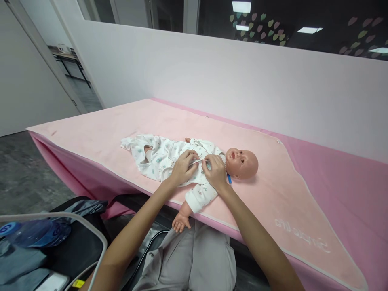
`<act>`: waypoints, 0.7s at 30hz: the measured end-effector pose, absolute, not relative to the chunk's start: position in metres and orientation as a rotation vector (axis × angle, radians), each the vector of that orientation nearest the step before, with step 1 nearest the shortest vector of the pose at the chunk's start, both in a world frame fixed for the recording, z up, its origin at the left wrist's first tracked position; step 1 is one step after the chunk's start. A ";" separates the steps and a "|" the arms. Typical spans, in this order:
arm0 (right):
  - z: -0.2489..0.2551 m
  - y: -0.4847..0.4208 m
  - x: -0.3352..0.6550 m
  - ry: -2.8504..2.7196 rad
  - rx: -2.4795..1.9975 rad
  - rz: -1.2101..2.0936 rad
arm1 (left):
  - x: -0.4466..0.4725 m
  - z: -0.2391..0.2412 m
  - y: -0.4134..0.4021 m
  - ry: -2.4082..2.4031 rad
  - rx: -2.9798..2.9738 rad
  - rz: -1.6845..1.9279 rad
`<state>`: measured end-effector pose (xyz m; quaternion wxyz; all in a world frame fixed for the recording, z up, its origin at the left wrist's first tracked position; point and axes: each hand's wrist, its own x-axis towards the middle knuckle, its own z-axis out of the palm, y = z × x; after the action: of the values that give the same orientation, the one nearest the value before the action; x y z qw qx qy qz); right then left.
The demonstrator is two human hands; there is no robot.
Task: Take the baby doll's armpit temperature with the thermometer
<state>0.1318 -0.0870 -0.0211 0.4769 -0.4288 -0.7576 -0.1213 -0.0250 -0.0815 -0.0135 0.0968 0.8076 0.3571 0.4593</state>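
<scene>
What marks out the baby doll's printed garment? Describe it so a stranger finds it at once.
On the pale pink blanket covering the long table lies a baby doll on its back. The garment wraps its body: white with small teal prints, the only patterned cloth there, with both hands at its chest.

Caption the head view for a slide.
Both hands, left hand and right hand, pinch the printed baby garment at the chest of a doll lying on a pink blanket.
</scene>
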 end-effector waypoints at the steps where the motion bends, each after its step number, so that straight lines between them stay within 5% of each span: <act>1: -0.021 -0.087 0.132 -1.853 -1.048 -0.303 | -0.025 -0.013 -0.082 1.049 2.380 1.365; 21: -0.019 -0.089 0.134 -1.911 -1.050 -0.340 | -0.024 -0.012 -0.084 1.113 2.353 1.395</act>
<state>0.1338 -0.0893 -0.0192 0.4506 -0.4247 -0.7731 -0.1374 -0.0241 -0.0836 -0.0121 0.0941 0.7933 0.3753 0.4701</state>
